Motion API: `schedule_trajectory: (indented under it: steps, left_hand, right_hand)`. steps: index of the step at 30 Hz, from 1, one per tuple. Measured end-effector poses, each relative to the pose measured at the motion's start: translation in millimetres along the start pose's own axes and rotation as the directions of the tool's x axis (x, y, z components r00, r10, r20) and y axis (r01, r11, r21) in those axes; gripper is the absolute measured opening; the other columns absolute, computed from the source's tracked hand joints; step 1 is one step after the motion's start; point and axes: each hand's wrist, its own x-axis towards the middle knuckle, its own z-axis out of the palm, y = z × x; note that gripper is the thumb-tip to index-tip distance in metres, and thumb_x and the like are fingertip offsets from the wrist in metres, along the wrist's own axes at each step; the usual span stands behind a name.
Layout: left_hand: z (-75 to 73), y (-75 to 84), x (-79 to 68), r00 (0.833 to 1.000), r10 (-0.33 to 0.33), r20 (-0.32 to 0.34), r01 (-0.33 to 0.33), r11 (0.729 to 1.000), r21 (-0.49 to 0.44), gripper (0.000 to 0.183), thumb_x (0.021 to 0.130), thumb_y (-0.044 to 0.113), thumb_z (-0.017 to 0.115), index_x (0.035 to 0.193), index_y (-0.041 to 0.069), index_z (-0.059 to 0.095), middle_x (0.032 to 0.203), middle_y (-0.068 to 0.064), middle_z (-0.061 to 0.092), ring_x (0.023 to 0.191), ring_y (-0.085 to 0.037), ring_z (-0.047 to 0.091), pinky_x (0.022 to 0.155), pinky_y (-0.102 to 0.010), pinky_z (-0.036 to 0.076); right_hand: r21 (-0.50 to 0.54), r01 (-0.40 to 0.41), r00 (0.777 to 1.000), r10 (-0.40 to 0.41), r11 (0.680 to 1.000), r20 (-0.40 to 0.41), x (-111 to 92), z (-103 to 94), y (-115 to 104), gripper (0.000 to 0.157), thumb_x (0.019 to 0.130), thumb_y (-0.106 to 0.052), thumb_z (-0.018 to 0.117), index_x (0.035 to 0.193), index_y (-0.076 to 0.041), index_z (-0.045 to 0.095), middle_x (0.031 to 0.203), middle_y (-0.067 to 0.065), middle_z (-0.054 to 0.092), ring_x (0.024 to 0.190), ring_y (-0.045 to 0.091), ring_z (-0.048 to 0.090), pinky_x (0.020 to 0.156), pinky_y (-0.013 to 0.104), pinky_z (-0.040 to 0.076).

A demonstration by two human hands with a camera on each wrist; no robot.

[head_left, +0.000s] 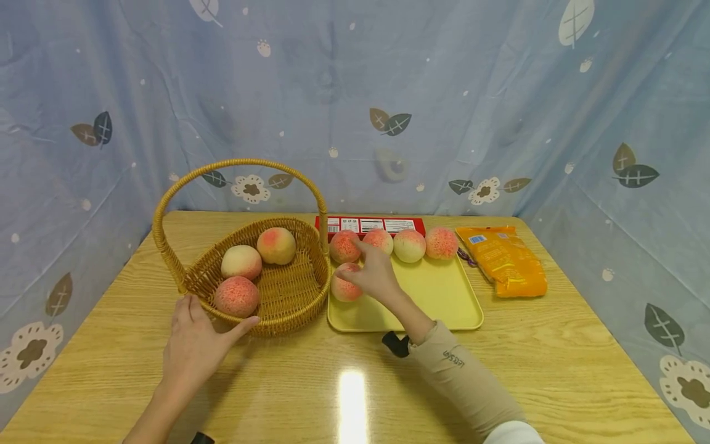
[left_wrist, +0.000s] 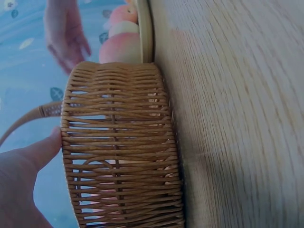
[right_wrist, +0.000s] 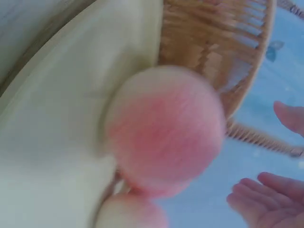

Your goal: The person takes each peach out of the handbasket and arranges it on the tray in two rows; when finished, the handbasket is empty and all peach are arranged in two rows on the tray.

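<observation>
My left hand (head_left: pixel 194 342) touches the front left rim of a wicker basket (head_left: pixel 299 317) with an arched handle. Its thumb (left_wrist: pixel 47 145) lies straight against that rim. Inside the basket are three peaches: a red one (head_left: pixel 237 296) at the front, a paler one (head_left: pixel 241 262) behind it and an orange-blushed one (head_left: pixel 277 245) at the back. Over the left part of a yellow tray (head_left: pixel 438 302) my right hand (head_left: pixel 377 271) reaches, thumb and fingers spread, around a pink peach (right_wrist: pixel 164 126). The right wrist view shows a gap between hand and peach.
Along the tray's back edge sit several more peaches (head_left: pixel 409 246). A red box (head_left: pixel 388 224) with white labels stands behind them. To the tray's right lies an orange packet (head_left: pixel 501 259) on the wooden table (head_left: pixel 560 364). Patterned blue curtains (head_left: pixel 471 74) enclose the back and sides.
</observation>
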Motion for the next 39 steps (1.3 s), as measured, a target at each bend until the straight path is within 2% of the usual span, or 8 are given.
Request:
schedule_trajectory:
  steps: [2, 5, 7, 11, 17, 27, 30, 39]
  left_hand:
    - [-0.5, 0.2, 1.1, 1.000, 0.001, 0.009, -0.001, 1.000, 0.001, 0.127, 0.080, 0.073, 0.059, 0.142, -0.026, 0.008, 0.147, -0.046, 0.008, 0.135, -0.060, 0.014, 0.092, -0.071, 0.035]
    - [-1.7, 1.0, 2.6, 1.000, 0.003, 0.023, -0.004, 1.000, 0.005, 0.128, 0.081, 0.074, 0.057, 0.142, -0.026, 0.006, 0.147, -0.046, 0.006, 0.134, -0.061, 0.013, 0.089, -0.071, 0.037]
    - [-2.1, 1.7, 3.2, 1.000, 0.009, 0.023, -0.009, 1.000, 0.007, 0.127, 0.081, 0.074, 0.057, 0.141, -0.027, 0.006, 0.147, -0.047, 0.007, 0.133, -0.062, 0.014, 0.088, -0.072, 0.037]
    - [-0.4, 1.6, 2.0, 1.000, 0.030, -0.007, -0.030, 1.000, -0.001, 0.125, 0.082, 0.071, 0.059, 0.140, -0.027, 0.010, 0.146, -0.047, 0.011, 0.133, -0.061, 0.016, 0.091, -0.072, 0.036]
    - [0.7, 0.0, 2.3, 0.999, 0.039, -0.016, -0.039, 0.999, -0.007, 0.123, 0.083, 0.069, 0.060, 0.141, -0.027, 0.010, 0.146, -0.047, 0.011, 0.133, -0.062, 0.016, 0.089, -0.072, 0.037]
    - [0.9, -2.0, 2.5, 1.000, 0.021, 0.005, -0.021, 1.000, -0.008, 0.125, 0.082, 0.072, 0.059, 0.141, -0.027, 0.008, 0.146, -0.047, 0.009, 0.135, -0.060, 0.014, 0.092, -0.071, 0.035]
    - [1.4, -2.0, 2.0, 1.000, 0.010, 0.022, -0.010, 1.000, -0.013, 0.126, 0.082, 0.072, 0.059, 0.141, -0.026, 0.007, 0.146, -0.046, 0.008, 0.136, -0.059, 0.012, 0.092, -0.071, 0.035]
    - [1.5, -2.0, -0.8, 1.000, 0.010, 0.006, -0.010, 1.000, -0.018, 0.126, 0.080, 0.071, 0.061, 0.141, -0.026, 0.009, 0.147, -0.046, 0.011, 0.137, -0.058, 0.012, 0.096, -0.070, 0.033]
  right_hand:
    - [0.045, 0.054, 0.999, -0.054, 0.998, 0.005, -1.9, 4.7, -10.2, 0.072, 0.079, -0.014, 0.081, 0.140, 0.004, 0.048, 0.074, 0.015, 0.061, 0.044, 0.008, 0.028, 0.049, 0.022, 0.030]
    - [0.002, 0.141, 0.987, -0.140, 0.990, 0.077, -4.5, 14.9, -25.9, 0.067, 0.081, -0.017, 0.080, 0.139, 0.001, 0.051, 0.105, 0.017, 0.069, 0.050, 0.010, 0.051, 0.057, 0.024, 0.046]
    - [-0.036, 0.186, 0.972, -0.179, 0.982, 0.153, -4.9, 23.5, -36.1, 0.064, 0.083, -0.020, 0.079, 0.138, 0.000, 0.053, 0.136, 0.017, 0.056, 0.081, 0.019, 0.067, 0.078, 0.030, 0.053]
    - [-0.129, 0.237, 0.930, -0.186, 0.963, 0.317, -4.6, 43.7, -53.6, 0.064, 0.085, -0.023, 0.078, 0.139, -0.003, 0.052, 0.140, 0.011, 0.053, 0.129, 0.025, 0.049, 0.103, 0.036, 0.043]
    - [-0.248, 0.341, 0.879, -0.214, 0.907, 0.426, 4.6, 76.9, -74.9, 0.065, 0.083, -0.022, 0.079, 0.139, -0.002, 0.052, 0.136, 0.007, 0.058, 0.124, 0.018, 0.054, 0.100, 0.024, 0.043]
    - [-0.268, 0.387, 0.834, -0.211, 0.882, 0.510, 27.6, 114.0, -93.5, 0.072, 0.085, -0.019, 0.077, 0.146, -0.007, 0.043, 0.141, 0.007, 0.051, 0.127, 0.014, 0.050, 0.098, 0.020, 0.042]
    - [-0.254, 0.367, 0.842, -0.204, 0.895, 0.499, 27.7, 124.9, -90.2, 0.069, 0.085, -0.022, 0.077, 0.144, -0.007, 0.045, 0.135, 0.005, 0.057, 0.121, 0.012, 0.054, 0.096, 0.019, 0.044]
    - [-0.268, 0.298, 0.925, -0.209, 0.916, 0.317, 22.5, 134.3, -83.7, 0.059, 0.077, -0.036, 0.081, 0.125, -0.008, 0.061, 0.102, 0.002, 0.070, 0.090, 0.010, 0.067, 0.071, 0.015, 0.049]
